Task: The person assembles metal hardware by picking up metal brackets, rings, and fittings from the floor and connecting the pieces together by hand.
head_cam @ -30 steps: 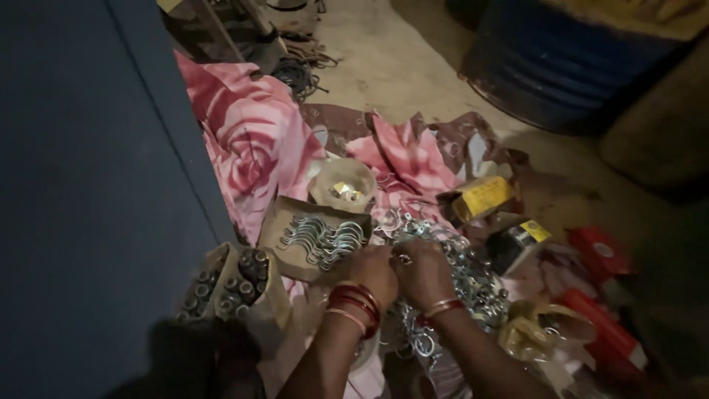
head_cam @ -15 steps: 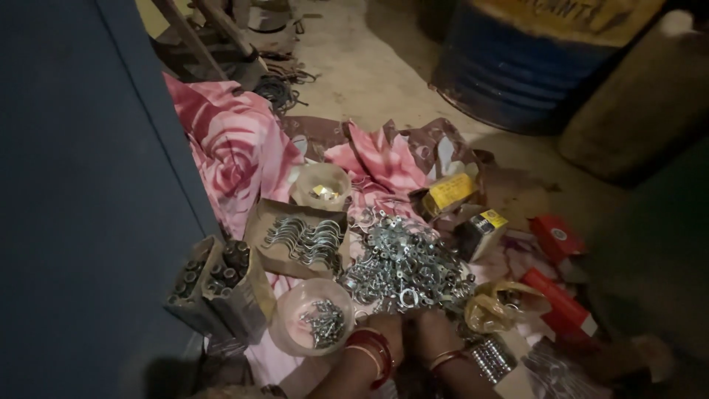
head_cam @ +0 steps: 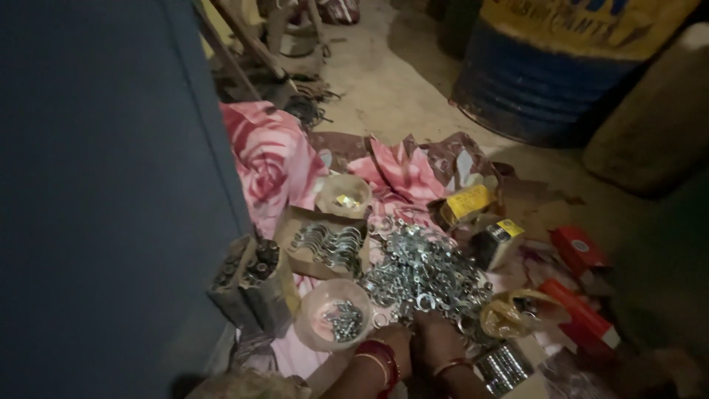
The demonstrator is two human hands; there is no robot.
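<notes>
Both hands sit low at the bottom edge of the view, close together. The left hand (head_cam: 395, 341) and right hand (head_cam: 436, 341) reach into the near edge of a pile of metal clamps (head_cam: 425, 270); whether the fingers pinch anything I cannot tell, since the dim light hides them. Red bangles ring both wrists.

The shiny, silvery, curved clamps spread straight ahead of the hands on a pink floral cloth (head_cam: 273, 159) laid on the floor. Just left of the hands stands a round translucent bowl (head_cam: 325, 310) with a few small metal pieces in it. Beyond it lies an open cardboard box (head_cam: 295, 229) holding rows of larger curved clamps, and farther off a second round tub (head_cam: 343, 196). At the left, a box of dark tubes (head_cam: 247, 277) leans against a flat blue panel (head_cam: 96, 185).

To the right lie a small yellow packet (head_cam: 467, 202), a dark box with a yellow label (head_cam: 496, 242), two red cartons (head_cam: 583, 284) and a crumpled yellowish plastic bag (head_cam: 509, 314). A blue drum with a yellow band (head_cam: 550, 74) stands at the upper right on the concrete floor (head_cam: 384, 81).
</notes>
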